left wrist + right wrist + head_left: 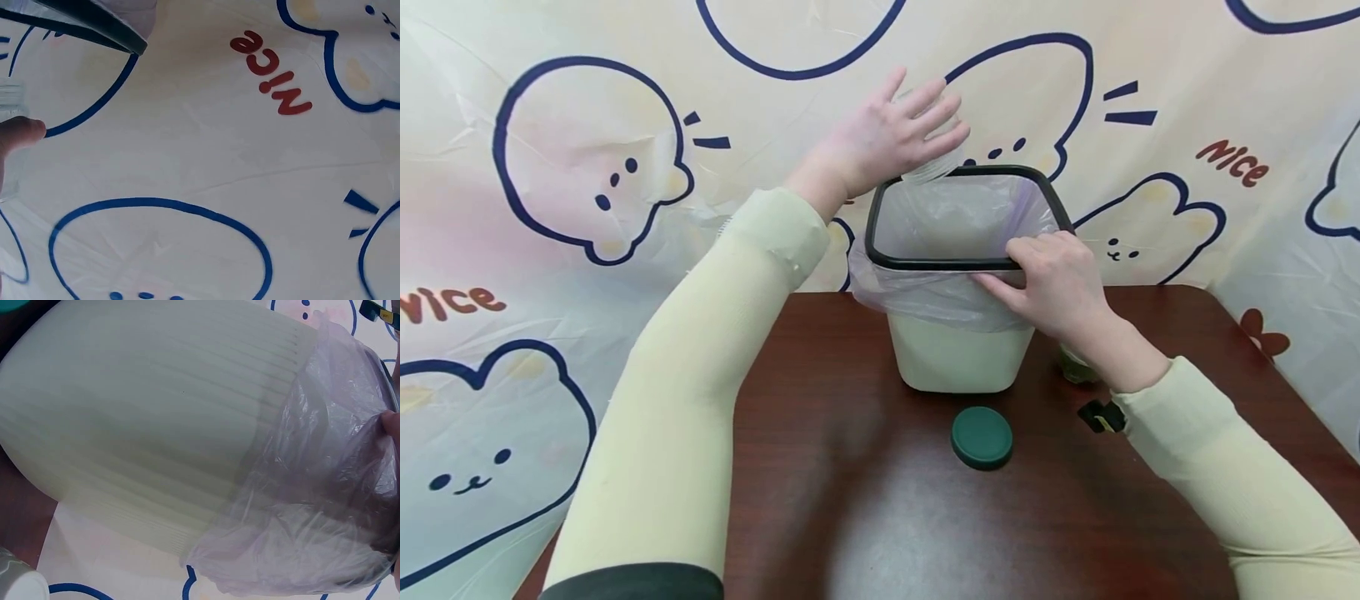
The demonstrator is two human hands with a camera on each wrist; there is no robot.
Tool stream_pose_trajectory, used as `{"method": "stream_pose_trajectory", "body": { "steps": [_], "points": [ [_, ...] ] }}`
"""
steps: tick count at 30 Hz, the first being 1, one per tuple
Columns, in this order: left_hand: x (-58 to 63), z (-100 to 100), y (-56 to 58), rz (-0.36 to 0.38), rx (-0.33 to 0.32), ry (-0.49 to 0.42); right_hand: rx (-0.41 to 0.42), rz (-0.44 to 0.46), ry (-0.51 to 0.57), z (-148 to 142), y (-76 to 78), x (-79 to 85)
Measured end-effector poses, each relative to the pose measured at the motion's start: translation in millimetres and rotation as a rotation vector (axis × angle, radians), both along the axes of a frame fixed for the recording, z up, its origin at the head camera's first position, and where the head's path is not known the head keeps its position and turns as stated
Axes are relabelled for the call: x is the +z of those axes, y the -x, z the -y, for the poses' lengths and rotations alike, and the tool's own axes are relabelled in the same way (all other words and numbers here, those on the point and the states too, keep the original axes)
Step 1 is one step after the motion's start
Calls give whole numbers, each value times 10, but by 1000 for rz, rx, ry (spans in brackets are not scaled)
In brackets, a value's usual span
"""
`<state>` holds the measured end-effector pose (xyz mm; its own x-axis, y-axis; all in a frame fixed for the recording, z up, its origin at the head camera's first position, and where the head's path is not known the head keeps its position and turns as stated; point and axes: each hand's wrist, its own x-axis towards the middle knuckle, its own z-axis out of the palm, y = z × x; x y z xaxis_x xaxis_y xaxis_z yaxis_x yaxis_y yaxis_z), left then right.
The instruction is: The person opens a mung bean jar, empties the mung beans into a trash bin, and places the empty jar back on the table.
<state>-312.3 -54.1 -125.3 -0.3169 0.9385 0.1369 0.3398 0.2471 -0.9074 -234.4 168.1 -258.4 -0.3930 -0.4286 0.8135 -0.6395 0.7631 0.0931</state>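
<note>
My left hand (902, 133) is raised at the bin's back left corner and holds a clear jar (934, 170), mostly hidden behind the fingers. The left wrist view shows the thumb (24, 132) against the jar's side. The jar's lower end hangs by the black rim (940, 264) of a pale green trash bin (962, 358). My right hand (1058, 275) grips that rim at the front right corner, thumb below it. A translucent purple-tinted bag (925, 296) lines the bin and folds over its outside.
A round green lid (982, 437) lies on the dark brown table (880, 517) in front of the bin. Partly hidden behind the right forearm stands a small greenish container (1077, 367). A patterned cloth (625, 150) hangs close behind the table.
</note>
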Motion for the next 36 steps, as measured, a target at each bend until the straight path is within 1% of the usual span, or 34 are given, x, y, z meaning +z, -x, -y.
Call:
{"method": "stream_pose_trajectory", "body": {
  "steps": [2, 5, 8, 12, 14, 17, 20, 22, 26, 28, 32, 36],
  "points": [
    [-5, 7, -4, -12, -6, 49, 0, 3, -2, 4, 2, 9],
    [-26, 17, 2, -7, -21, 109, -4, 13, -9, 7, 0, 13],
    [-23, 27, 7, 4, -35, 73, -4, 14, -8, 5, -7, 14],
    [4, 27, -2, -1, -62, -13, -1, 1, 0, 1, -11, 26],
    [5, 11, -7, -14, -69, -23, -2, -2, 2, -1, -12, 33],
    [-20, -14, -3, -13, -64, 35, -7, 10, -6, -2, -9, 35],
    [-55, -21, 7, 11, -32, 103, -12, 23, -16, -4, -9, 25],
    [-67, -7, 16, 27, -21, 101, -11, 24, -18, -2, -8, 20],
    [-62, 30, 33, 36, -28, 51, -14, 13, -15, -2, -6, 25],
    [-57, 48, 34, 53, -31, 17, -16, 12, -14, -2, -6, 31],
    [-68, 90, 18, 131, -15, -84, -21, 24, -17, 3, -11, 33],
    [-96, 140, -12, 229, -2, -230, -22, 31, -18, 7, -16, 25]
  ]
}}
